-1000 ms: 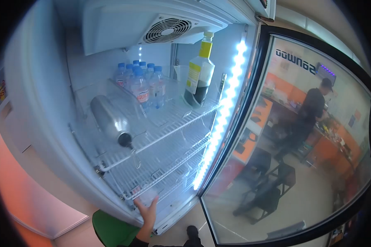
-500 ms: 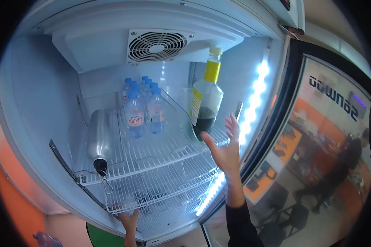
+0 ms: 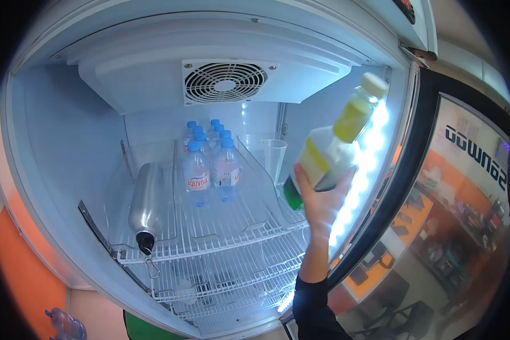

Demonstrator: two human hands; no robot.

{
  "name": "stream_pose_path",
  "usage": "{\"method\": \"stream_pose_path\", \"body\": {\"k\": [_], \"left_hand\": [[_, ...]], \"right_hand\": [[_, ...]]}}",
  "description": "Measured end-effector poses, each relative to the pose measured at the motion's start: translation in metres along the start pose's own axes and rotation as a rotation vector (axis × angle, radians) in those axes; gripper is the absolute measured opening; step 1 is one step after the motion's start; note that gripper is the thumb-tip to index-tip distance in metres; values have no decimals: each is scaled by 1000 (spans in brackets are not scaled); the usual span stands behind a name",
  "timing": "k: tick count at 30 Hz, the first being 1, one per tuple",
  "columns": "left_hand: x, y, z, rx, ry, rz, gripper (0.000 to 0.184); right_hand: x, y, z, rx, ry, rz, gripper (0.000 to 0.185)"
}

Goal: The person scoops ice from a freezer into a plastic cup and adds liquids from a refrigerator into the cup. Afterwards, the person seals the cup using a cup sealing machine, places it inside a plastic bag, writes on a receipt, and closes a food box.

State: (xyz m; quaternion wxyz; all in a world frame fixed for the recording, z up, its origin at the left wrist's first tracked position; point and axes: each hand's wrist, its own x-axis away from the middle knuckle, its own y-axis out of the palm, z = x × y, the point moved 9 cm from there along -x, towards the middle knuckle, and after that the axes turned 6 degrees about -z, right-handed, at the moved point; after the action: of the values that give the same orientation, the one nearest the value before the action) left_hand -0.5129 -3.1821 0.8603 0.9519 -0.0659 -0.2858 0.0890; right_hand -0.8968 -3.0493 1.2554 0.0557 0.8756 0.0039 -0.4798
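Observation:
My right hand (image 3: 324,204) reaches into the fridge from below and grips a large clear bottle (image 3: 322,152) with a yellow neck band, a white cap and dark liquid at its base. The bottle is tilted, its cap leaning to the upper right, close to the bright light strip. Behind it a clear plastic cup (image 3: 274,158) stands on the top wire shelf (image 3: 226,249). Small blue-capped water bottles (image 3: 198,174) are grouped upright in the middle of that shelf. At the left a silver metal flask (image 3: 148,201) lies with its black cap toward me. My left hand is out of view.
The glass fridge door (image 3: 430,187) stands open on the right. A fan grille (image 3: 225,83) sits under the fridge's ceiling. More wire shelves lie below the top one. Large clear plastic bottles (image 3: 68,324) are at the lower left, outside the fridge.
My right hand has closed on the large bottle, which now tilts and has moved right. My left hand, earlier at a lower shelf's edge, has left view. The camera view has shifted slightly.

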Motion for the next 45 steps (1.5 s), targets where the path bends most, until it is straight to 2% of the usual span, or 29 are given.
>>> {"method": "stream_pose_path", "body": {"k": [4, 6, 7, 9, 10, 11, 14, 16, 17, 20, 21, 22, 24, 25, 28, 29, 31, 32, 33, 34, 36, 38, 39, 40, 42, 44, 45], "left_hand": [[49, 9, 169, -105, 440, -183, 56], [58, 8, 227, -155, 726, -263, 63], [58, 4, 247, -278, 945, -267, 80], [68, 0, 297, -217, 1243, -137, 96], [72, 4, 334, -28, 1309, -2, 96], [70, 12, 367, 38, 1339, -48, 92], [61, 43, 445, 82, 1427, -154, 86], [41, 70, 462, 42, 1442, -380, 80], [43, 86, 463, -19, 1461, -534, 69], [31, 109, 456, -29, 1389, -789, 58], [31, 110, 458, -37, 1382, -752, 52], [32, 110, 462, 2, 1367, -784, 47], [27, 101, 470, 61, 1263, -670, 40], [21, 93, 475, 45, 1267, -558, 36], [17, 74, 482, 24, 1236, -415, 29], [18, 72, 478, 16, 1149, -415, 37], [34, 88, 476, -25, 1267, -716, 50], [37, 96, 473, -16, 1278, -766, 55], [39, 104, 470, -7, 1288, -816, 61], [41, 112, 467, 2, 1295, -867, 67], [53, 126, 460, 36, 1291, -1025, 57], [52, 127, 452, -79, 1226, -966, 48], [44, 127, 445, 41, 1059, -920, 45], [39, 123, 445, -111, 1177, -797, 39], [32, 113, 448, -97, 1209, -672, 35], [28, 102, 451, -143, 1250, -558, 32], [27, 91, 453, -209, 1220, -388, 29]], "right_hand": [[-14, -39, -38, -156, -124, -73, 75], [-9, -58, -49, -278, -37, -198, 75], [-6, -68, -53, -317, -7, -290, 75], [11, -75, -60, -520, 14, -481, 80], [26, -80, -52, -584, 89, -556, 83], [51, -87, -31, -578, 206, -639, 91], [117, -80, -27, -929, 431, -919, 88], [161, -74, -30, -1166, 587, -1107, 86], [179, -75, -26, -1301, 652, -1101, 88], [209, -73, -25, -1643, 725, -1032, 94], [215, -72, -26, -1758, 707, -1062, 95], [218, -70, -22, -1724, 732, -1072, 93], [213, -65, -17, -1654, 784, -1094, 89], [208, -62, -17, -1851, 643, -1141, 94], [207, -66, 3, -1593, 727, -1027, 94], [206, -66, 5, -1520, 743, -1005, 94], [210, -61, -17, -1675, 694, -1154, 94], [212, -57, -28, -1753, 663, -1235, 94], [226, -52, -32, -1850, 801, -1282, 94], [237, -47, -44, -1996, 851, -1367, 93], [246, -41, -62, -2147, 776, -1406, 91], [254, -36, -57, -2088, 767, -1363, 90], [255, -33, -54, -2041, 750, -1355, 89], [255, -30, -52, -1993, 735, -1348, 88], [259, -28, -35, -1840, 711, -1380, 83], [264, -34, -17, -1933, 712, -1260, 89], [255, -37, -11, -1700, 683, -1258, 85]]}}
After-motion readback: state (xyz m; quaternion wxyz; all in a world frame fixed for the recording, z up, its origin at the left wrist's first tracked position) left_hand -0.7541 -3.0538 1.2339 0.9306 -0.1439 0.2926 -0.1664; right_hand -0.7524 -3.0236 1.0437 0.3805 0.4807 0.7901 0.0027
